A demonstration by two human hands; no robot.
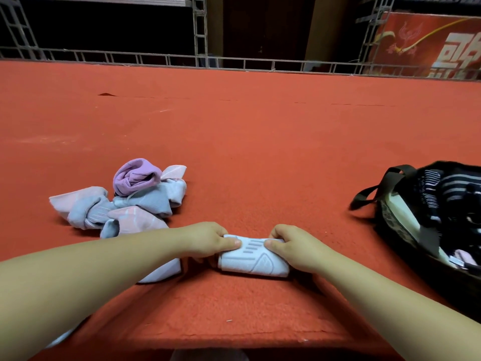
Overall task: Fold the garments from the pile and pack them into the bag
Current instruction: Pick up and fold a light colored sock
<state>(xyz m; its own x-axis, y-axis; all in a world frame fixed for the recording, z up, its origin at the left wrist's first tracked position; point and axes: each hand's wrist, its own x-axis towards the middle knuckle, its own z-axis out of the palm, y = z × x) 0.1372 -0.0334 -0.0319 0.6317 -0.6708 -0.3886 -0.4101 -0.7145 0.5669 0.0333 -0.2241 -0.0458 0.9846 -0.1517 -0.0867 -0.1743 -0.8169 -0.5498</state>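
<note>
Each hand (208, 239) pinches folded garment (253, 257).

Only one piece of writing shows. The red printed banner (426, 43) standing at the far right behind the grey metal truss railing (197, 62) carries large pale block characters at its right end; they are cut off by the picture's edge and partly hidden by the railing, so they cannot be read as words. To their left, the same banner bears a pale outline emblem shaped like a bird and a yellow curved streak, with no legible lettering. The small white tag (456, 261) among the clothes in the black fabric bag (406, 225) is too small to read.
</note>
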